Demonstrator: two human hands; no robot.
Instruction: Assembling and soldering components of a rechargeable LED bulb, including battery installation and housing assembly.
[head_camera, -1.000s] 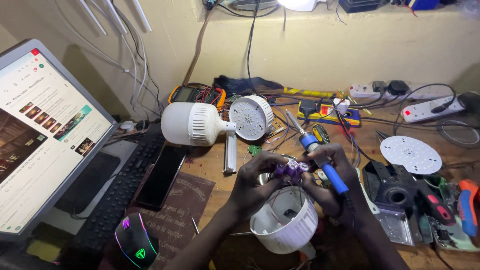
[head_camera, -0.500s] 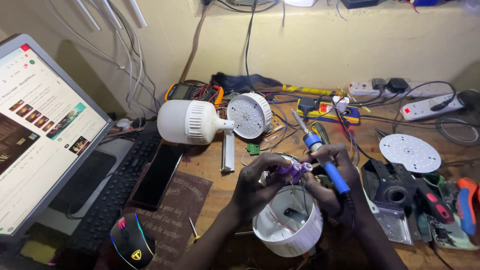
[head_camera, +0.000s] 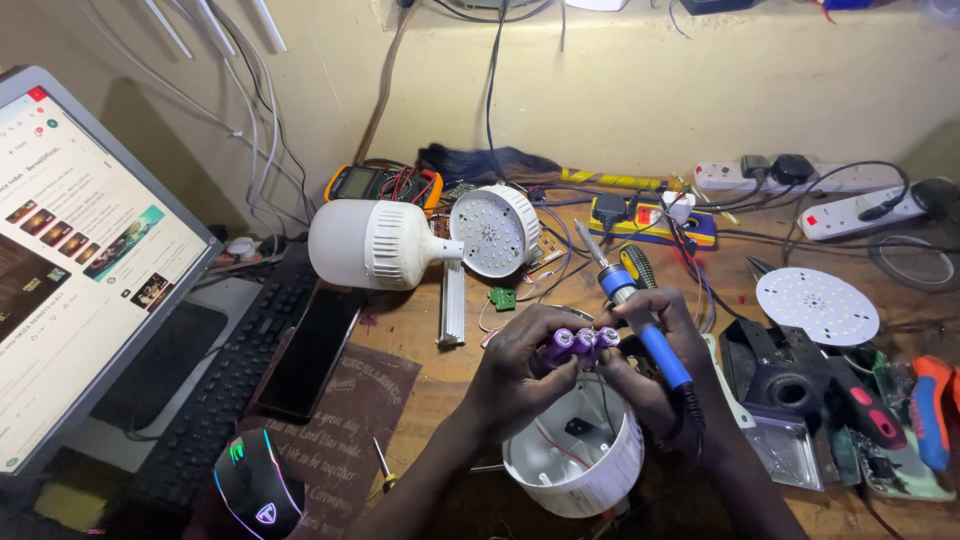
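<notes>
My hands at the bench: purple cells and soldering iron.
My left hand (head_camera: 515, 375) grips a bundle of purple cylindrical battery cells (head_camera: 580, 343); my right hand (head_camera: 650, 345) clasps the blue-handled soldering iron (head_camera: 640, 325), tip pointing away. Just below both sits the open white plastic lamp housing (head_camera: 575, 465); beyond my hands lies a white LED bulb (head_camera: 375, 243).

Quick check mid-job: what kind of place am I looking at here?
Most likely a small electronics repair bench: the right hand holds a soldering iron, a multimeter sits by the wall, and opened LED bulbs and a round LED board lie among wires.
</notes>
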